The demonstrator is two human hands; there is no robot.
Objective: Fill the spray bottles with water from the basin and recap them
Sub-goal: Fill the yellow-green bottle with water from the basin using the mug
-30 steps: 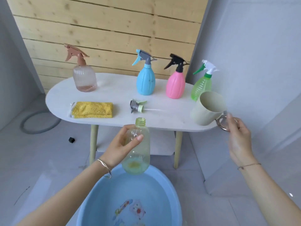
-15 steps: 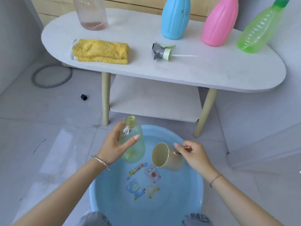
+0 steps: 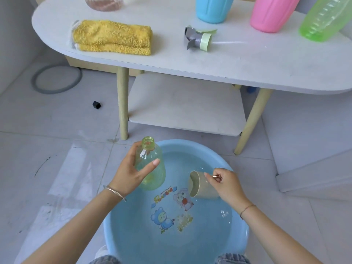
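My left hand (image 3: pixel 131 173) grips an uncapped, pale green, clear bottle (image 3: pixel 152 168) upright over the far left part of the blue basin (image 3: pixel 240 237). The basin sits on the floor and holds water over cartoon stickers. My right hand (image 3: pixel 227 185) pinches the metal handle of a beige cup (image 3: pixel 200 186), which lies tipped on its side at the water surface, mouth facing left. The bottle's grey and green spray head (image 3: pixel 198 40) lies on the white table (image 3: pixel 238 67). Blue (image 3: pixel 214 8), pink (image 3: pixel 270 14) and green (image 3: pixel 322 23) bottles stand behind it.
A folded yellow cloth (image 3: pixel 112 38) lies on the table's left part, with a clear pinkish bottle (image 3: pixel 103 3) behind it. A lower shelf (image 3: pixel 186 105) hangs under the table. On the tiled floor are a grey ring (image 3: pixel 57 79) and a small black cube (image 3: pixel 96 105).
My view has dropped from the table to the basin. My right hand brought the cup down from the table edge into the basin and tipped it at the water; the left hand lowered the bottle.
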